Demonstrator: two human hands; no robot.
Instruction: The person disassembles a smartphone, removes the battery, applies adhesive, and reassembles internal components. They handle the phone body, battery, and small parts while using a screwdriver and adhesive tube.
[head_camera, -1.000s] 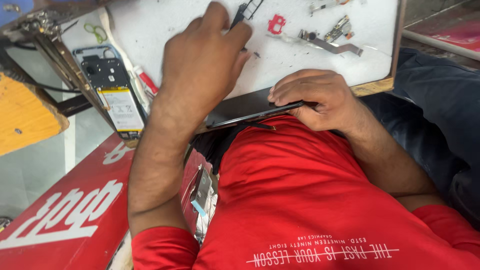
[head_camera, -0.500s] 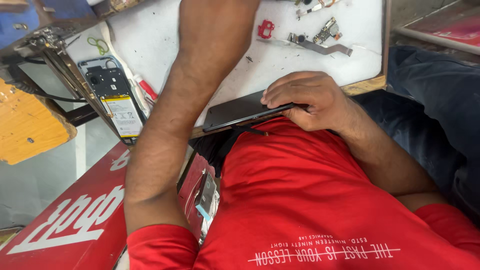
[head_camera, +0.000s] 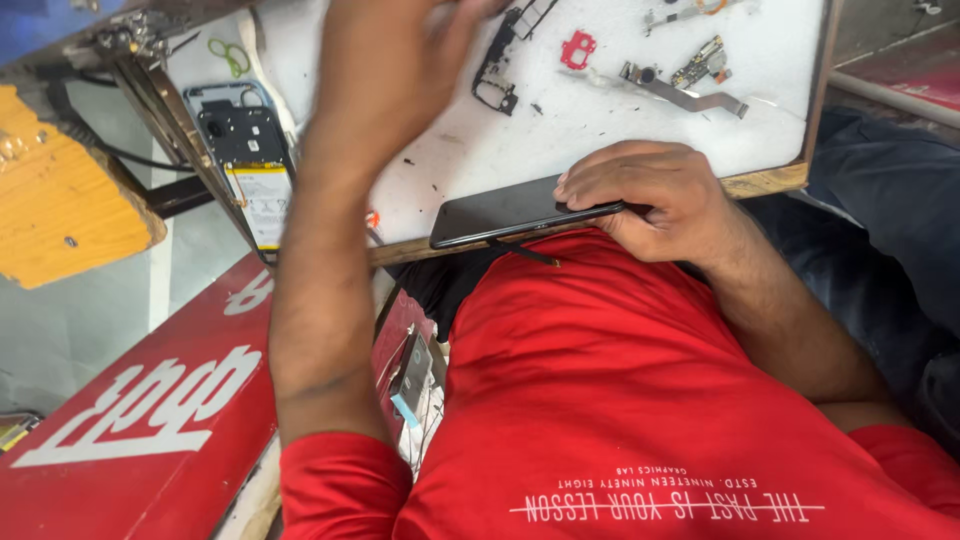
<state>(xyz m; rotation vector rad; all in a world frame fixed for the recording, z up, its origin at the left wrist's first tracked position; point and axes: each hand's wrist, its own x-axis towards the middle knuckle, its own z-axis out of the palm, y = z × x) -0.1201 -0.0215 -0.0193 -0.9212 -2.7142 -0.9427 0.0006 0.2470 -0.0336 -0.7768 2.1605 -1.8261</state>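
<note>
White workboard (head_camera: 620, 140) holds scattered phone parts (head_camera: 690, 85); right hand (head_camera: 650, 195) grips dark phone (head_camera: 500, 212), left hand (head_camera: 420, 40) blurred, grip unclear.

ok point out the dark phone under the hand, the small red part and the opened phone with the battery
dark flat phone (head_camera: 495, 212), head view, glass face
small red plastic part (head_camera: 579, 48), head view, middle
opened phone with battery (head_camera: 245, 160), head view, inner board

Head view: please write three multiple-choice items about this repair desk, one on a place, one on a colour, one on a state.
1. Where does the dark phone lie?
A. at the white board's near edge
B. on the orange block
C. on the floor
2. What colour is the small plastic part?
A. green
B. red
C. blue
3. What does the right hand do?
A. holds the dark phone's end
B. hangs free
C. holds scissors

1 A: it lies along the edge nearest the person.
2 B: plainly red.
3 A: its fingers lie over the phone.
</note>
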